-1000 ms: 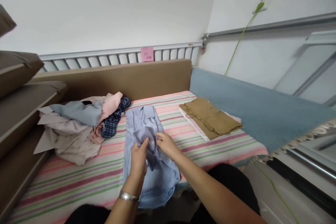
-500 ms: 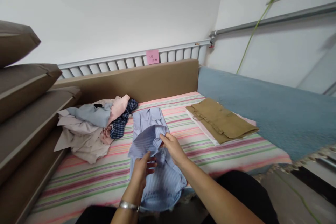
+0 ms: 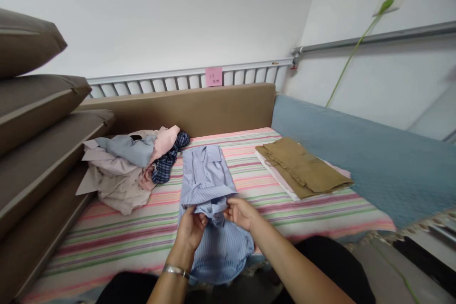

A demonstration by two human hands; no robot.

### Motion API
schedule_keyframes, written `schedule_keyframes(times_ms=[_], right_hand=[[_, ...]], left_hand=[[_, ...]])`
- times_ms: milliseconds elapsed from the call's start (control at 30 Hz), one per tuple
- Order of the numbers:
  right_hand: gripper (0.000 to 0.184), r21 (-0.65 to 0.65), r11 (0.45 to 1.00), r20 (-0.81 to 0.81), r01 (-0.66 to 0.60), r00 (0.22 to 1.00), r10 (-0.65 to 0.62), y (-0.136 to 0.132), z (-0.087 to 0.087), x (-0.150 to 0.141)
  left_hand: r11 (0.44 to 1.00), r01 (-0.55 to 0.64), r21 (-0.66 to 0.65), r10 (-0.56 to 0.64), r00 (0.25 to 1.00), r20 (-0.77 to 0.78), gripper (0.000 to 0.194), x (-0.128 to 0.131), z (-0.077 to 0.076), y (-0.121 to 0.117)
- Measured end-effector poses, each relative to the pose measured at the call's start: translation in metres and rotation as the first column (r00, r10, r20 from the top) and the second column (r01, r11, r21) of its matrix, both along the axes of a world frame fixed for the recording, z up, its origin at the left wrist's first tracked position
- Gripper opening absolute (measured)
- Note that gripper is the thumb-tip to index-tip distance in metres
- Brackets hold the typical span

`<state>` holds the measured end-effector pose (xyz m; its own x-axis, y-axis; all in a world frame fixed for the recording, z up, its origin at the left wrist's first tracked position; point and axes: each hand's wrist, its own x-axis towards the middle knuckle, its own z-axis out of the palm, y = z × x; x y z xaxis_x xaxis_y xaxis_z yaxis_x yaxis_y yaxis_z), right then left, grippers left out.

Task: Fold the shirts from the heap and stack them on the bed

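A blue striped shirt lies lengthwise on the striped bedcover, its lower end hanging over the near edge. Across its middle a fold of the cloth is lifted and bunched. My left hand pinches that fold at its left side, thumb on top. At the right side of the same fold, my right hand grips the cloth between thumb and fingers. Some fingertips are hidden by the fabric.
A heap of crumpled clothes lies at left, beside stacked brown cushions. On the right is a pile of folded clothes with an olive garment on top. A brown cushion and a blue padded side border the bed.
The raised flap of the shirt has come down flatter over the shirt. My left hand has closed on its edge, and my right hand has moved lower, still gripping cloth.
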<state>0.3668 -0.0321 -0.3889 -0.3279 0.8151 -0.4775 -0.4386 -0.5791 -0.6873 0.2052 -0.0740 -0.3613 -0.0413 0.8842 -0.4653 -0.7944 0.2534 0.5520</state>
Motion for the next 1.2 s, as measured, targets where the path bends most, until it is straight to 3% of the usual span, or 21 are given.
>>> schedule_keyframes(times_ms=[233,300,367,400,467,533,567,600,667,767,833,933,1067,1200], right_hand=[[0.005,-0.041,0.999,0.157,-0.036,0.987,0.042,-0.005,-0.001,0.012],[0.015,0.012,0.998,0.200,-0.057,0.978,0.053,-0.007,-0.001,0.013],[0.036,0.162,0.983,0.297,-0.085,0.954,0.034,-0.009,0.002,0.012],[0.047,0.273,0.957,0.361,-0.100,0.932,-0.006,-0.010,0.005,0.012],[0.059,0.504,0.852,0.464,-0.139,0.876,-0.131,-0.010,0.012,0.010],[0.044,0.630,0.753,0.500,-0.191,0.841,-0.205,-0.009,0.018,0.007],[0.032,0.647,0.737,0.499,-0.197,0.840,-0.214,-0.008,0.020,0.005],[0.023,0.640,0.750,0.474,-0.169,0.855,-0.212,-0.007,0.021,0.003],[0.025,0.557,0.830,0.326,-0.023,0.925,-0.193,-0.004,0.018,-0.001],[0.027,0.277,0.947,-0.002,0.161,0.986,-0.167,0.002,0.010,-0.003],[0.025,0.087,0.986,-0.121,0.146,0.983,-0.135,0.006,0.006,-0.003],[0.025,-0.091,0.991,-0.156,0.097,0.982,-0.110,0.010,0.004,-0.003],[0.027,-0.133,0.987,-0.172,0.089,0.979,-0.112,0.009,0.009,-0.006],[0.030,0.048,0.997,-0.230,0.054,0.972,-0.042,0.002,0.015,-0.006]], left_hand=[[1.000,0.011,0.016,-0.011,0.999,0.039,0.014,-0.005,0.003,0.000],[0.999,0.006,0.049,-0.006,1.000,-0.001,0.024,-0.004,0.002,0.000],[0.998,0.013,0.067,-0.009,0.999,-0.053,0.028,-0.002,-0.001,-0.001],[0.998,0.018,0.067,-0.013,0.997,-0.075,0.029,0.000,-0.002,-0.002],[0.998,0.033,0.062,-0.026,0.994,-0.104,0.027,0.003,-0.004,-0.002],[0.996,0.056,0.063,-0.048,0.992,-0.117,0.025,0.005,-0.004,-0.002],[0.996,0.068,0.057,-0.061,0.991,-0.119,0.024,0.006,-0.004,-0.002],[0.996,0.079,0.047,-0.073,0.990,-0.119,0.022,0.006,-0.003,-0.002],[0.995,0.097,0.011,-0.095,0.988,-0.125,0.017,0.007,-0.002,-0.002],[0.991,0.126,-0.042,-0.131,0.982,-0.139,0.017,0.007,-0.001,-0.001],[0.989,0.138,-0.060,-0.145,0.979,-0.140,0.021,0.007,-0.003,-0.001],[0.988,0.131,-0.088,-0.142,0.980,-0.140,0.020,0.007,-0.009,0.000],[0.982,0.134,-0.132,-0.154,0.976,-0.155,0.015,0.008,-0.016,0.003],[0.993,0.057,-0.102,-0.068,0.992,-0.110,0.013,0.007,-0.016,0.007]])
